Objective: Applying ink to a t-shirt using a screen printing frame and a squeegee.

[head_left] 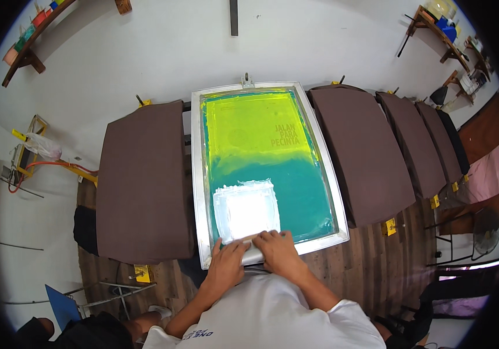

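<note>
A silver-framed printing screen (pixel 331 192) lies in front of me, its mesh yellow-green at the far end and teal at the near end. Faint lettering shows in the yellow-green part. White ink (pixel 246 210) covers a squarish patch on the near left of the mesh. At the near edge of that patch, both my hands grip a squeegee (pixel 253 255), whose blade is hidden. My left hand (pixel 227 264) is closed over its left end. The fingers of my right hand (pixel 280 253) curl over the right end.
Brown fabric-covered boards (pixel 145 180) flank the screen, with several more at right, including one nearest the screen (pixel 360 154). Yellow brackets (pixel 390 227) jut out below them. Shelves with containers (pixel 444 29) hang on the wall. Another person's leg (pixel 145 323) shows at lower left.
</note>
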Tool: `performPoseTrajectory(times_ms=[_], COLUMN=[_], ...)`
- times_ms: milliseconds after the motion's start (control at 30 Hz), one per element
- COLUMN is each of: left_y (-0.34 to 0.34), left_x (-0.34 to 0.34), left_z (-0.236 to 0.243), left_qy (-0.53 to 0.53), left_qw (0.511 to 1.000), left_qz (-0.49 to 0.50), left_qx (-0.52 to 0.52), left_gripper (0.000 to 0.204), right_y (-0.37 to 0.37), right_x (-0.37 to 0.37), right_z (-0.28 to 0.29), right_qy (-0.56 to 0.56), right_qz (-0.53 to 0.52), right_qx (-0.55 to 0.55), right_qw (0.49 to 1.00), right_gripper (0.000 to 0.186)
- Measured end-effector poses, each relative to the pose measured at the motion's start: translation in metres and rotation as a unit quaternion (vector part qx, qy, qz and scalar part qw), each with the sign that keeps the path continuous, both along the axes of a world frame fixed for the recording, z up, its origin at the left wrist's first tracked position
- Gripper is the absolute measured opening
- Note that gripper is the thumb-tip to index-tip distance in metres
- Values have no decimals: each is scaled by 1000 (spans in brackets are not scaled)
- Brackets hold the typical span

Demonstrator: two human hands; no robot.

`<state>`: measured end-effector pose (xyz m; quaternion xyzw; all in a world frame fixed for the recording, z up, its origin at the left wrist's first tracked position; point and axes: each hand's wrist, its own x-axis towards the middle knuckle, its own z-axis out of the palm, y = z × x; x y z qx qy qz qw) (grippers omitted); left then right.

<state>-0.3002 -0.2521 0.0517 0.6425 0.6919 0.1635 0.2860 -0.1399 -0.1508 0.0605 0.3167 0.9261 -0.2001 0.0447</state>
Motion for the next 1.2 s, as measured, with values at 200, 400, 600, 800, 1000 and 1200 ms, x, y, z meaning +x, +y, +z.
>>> performPoseTrajectory(times_ms=[200, 400, 600, 800, 1000, 1200], left_y=[56, 42, -14, 35, 83, 24], left_x=[-36, -12, 7, -18, -45, -16], left_z=[-12, -38, -12, -4, -37, -30], left_qy=[30, 104, 54, 9, -60, -12], left_qw=[992, 989, 998, 996, 986, 989], left_qz=[43, 33, 7, -21, -8, -31], left_qx=[112, 97, 40, 81, 157, 146], left_gripper=[58, 63, 70, 64, 55, 58], right_y=[55, 26, -23, 23, 61, 9], right_x=[-46, -23, 5, -17, -44, -10], right_z=[-16, -50, -30, -8, -35, -36], right_qy=[51, 94, 72, 57, 67, 78], right_qz=[-18, -55, -27, -47, -64, -43], right_qx=[74, 94, 56, 14, 63, 38], right_qw=[996, 990, 995, 997, 994, 995], right_gripper=[47, 40, 46, 50, 41, 55])
